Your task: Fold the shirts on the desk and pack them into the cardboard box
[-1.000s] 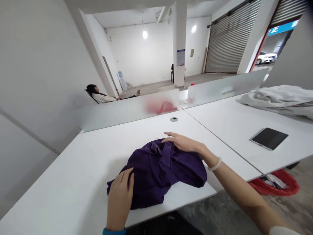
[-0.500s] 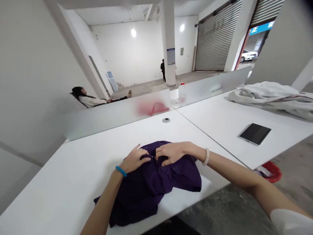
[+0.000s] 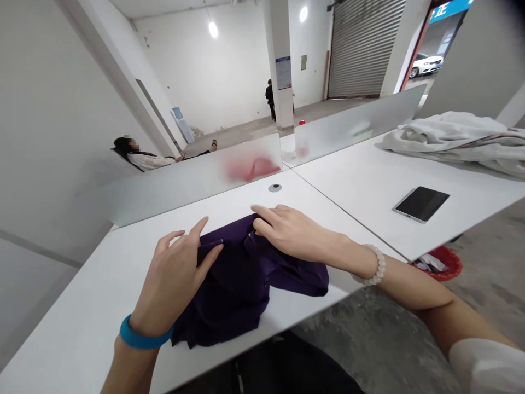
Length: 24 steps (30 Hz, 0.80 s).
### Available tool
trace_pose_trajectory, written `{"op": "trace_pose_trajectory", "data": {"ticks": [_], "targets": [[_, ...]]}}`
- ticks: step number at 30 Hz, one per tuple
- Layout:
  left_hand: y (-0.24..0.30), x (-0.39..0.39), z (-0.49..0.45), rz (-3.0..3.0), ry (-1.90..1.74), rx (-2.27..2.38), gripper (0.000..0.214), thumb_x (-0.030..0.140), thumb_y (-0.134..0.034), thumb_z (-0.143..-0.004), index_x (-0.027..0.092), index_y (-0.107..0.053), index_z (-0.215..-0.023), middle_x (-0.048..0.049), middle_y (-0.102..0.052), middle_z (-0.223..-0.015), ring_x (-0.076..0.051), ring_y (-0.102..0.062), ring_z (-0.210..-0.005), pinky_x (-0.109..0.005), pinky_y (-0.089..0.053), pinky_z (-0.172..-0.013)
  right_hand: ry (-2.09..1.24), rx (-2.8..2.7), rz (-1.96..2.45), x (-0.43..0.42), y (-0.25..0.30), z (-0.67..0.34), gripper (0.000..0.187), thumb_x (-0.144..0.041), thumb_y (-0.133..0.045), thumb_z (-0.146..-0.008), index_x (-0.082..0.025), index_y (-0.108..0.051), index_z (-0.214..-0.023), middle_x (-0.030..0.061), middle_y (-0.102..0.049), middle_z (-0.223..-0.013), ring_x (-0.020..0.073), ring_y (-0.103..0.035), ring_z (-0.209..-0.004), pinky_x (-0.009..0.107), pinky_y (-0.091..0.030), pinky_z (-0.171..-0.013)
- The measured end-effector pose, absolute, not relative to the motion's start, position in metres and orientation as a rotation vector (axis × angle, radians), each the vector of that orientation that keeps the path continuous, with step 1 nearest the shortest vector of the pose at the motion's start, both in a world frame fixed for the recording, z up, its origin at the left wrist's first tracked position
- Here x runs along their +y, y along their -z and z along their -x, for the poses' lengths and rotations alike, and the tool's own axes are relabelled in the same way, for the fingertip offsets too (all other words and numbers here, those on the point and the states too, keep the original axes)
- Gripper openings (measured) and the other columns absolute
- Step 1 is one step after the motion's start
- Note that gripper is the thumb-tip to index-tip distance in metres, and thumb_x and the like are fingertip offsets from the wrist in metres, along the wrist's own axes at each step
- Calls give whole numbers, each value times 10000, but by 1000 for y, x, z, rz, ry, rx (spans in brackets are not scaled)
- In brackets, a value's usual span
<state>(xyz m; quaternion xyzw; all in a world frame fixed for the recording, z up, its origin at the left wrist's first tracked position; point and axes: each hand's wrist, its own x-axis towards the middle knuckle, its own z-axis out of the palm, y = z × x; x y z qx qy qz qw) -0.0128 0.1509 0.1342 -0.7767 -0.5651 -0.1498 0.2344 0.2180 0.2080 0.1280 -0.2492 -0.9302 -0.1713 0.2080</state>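
Note:
A dark purple garment (image 3: 229, 290) lies bunched on the white table (image 3: 82, 306); its exact kind I cannot make out. My left hand (image 3: 174, 273), with a blue band at the wrist, pinches the garment's upper left edge between thumb and fingers. At the upper middle, my right hand (image 3: 287, 232) grips the cloth with the fingers curled over it and the index finger stretched out. A beaded bracelet (image 3: 375, 265) circles the right wrist. Part of the cloth is hidden beneath both hands.
A tablet (image 3: 422, 204) and a heap of white cloth (image 3: 455, 137) lie on the right-hand table. Frosted dividers (image 3: 180, 183) line the far edge. Below, a red basket (image 3: 449, 262) stands on the floor. One person (image 3: 143, 158) reclines beyond the divider; another person (image 3: 269, 99) stands by the pillar.
Both hands have lifted the garment's upper edge and drawn apart, the left one moving left and nearer to me. The camera view has tilted down a little.

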Motion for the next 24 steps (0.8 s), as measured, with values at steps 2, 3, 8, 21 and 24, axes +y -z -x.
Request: {"op": "trace_pose_trajectory", "data": {"ticks": [2,3,8,21,24], "targets": [[-135,145,9,2151,313,-1536,457,450,-285,-931,138,-590,-1064,-51,-637,-705,-211,-616,-728,-456,-365,-972,452,-2618,708,202,-127,-214,286,-178,-268,-991,-117,-533,-903,89,-578,-830,144,-455,-618,313,-297,-641],[-135,142,7,2172,285,-1540,431,432,-285,-932,147,-605,-978,-48,-640,-709,-198,-611,-705,-453,-361,-979,434,-2625,700,199,-125,-213,275,-185,-279,-992,-116,-532,-908,73,-563,-790,147,-456,-624,312,-292,-643],[-138,121,-2,2225,410,-1594,317,438,-365,-902,197,-549,-810,-4,-623,-672,-163,-571,-628,-441,-354,-1005,369,-2580,665,187,-122,-212,286,-382,-468,-939,-111,-510,-1019,83,-560,-881,165,-488,-707,302,-282,-652],[-151,91,-21,2130,460,-1532,310,446,-332,-914,225,-455,-736,37,-453,-557,-151,-485,-543,-448,-376,-1002,-20,-2663,523,177,-142,-219,447,-547,-393,-918,-136,-568,-915,18,-586,-714,133,-502,-608,251,-282,-584],[-150,90,-20,2110,528,-1539,317,468,-352,-908,219,-465,-749,40,-441,-557,-156,-501,-561,-444,-373,-1003,-178,-2639,468,178,-144,-220,406,-517,-427,-920,-140,-575,-954,15,-603,-738,129,-520,-627,237,-289,-587]]}}
